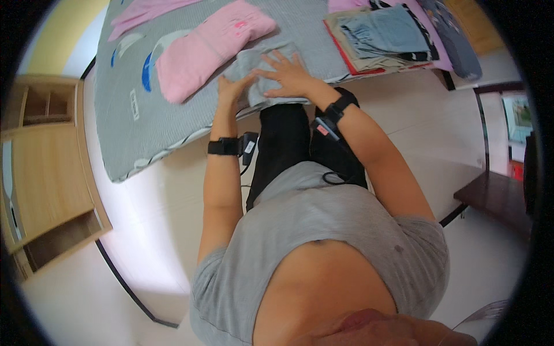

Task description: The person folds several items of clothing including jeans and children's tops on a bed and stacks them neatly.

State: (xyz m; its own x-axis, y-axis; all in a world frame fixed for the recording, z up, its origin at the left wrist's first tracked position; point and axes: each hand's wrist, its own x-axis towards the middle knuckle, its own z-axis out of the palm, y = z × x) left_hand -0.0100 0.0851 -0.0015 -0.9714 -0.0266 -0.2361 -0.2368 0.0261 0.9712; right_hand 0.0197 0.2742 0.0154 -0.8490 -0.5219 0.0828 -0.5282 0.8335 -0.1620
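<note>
A light grey folded garment (288, 51) lies at the front edge of the bed, right in front of me. My right hand (288, 75) presses flat on it, fingers spread wide. At the garment's left edge rests my left hand (234, 89), its thumb apart from the fingers, which reach toward the right hand. Nothing shows in either grasp. Just left of the garment is a folded pink garment (210, 52), lying at a slant and close to my left hand.
The bed (121, 138) has a grey striped cover. On its right stands a pile of folded clothes (384, 34), light blue on top. Another pink garment (144, 14) lies at the far left. A wooden cabinet (49, 173) stands left; a dark bench (490, 196) is at the right.
</note>
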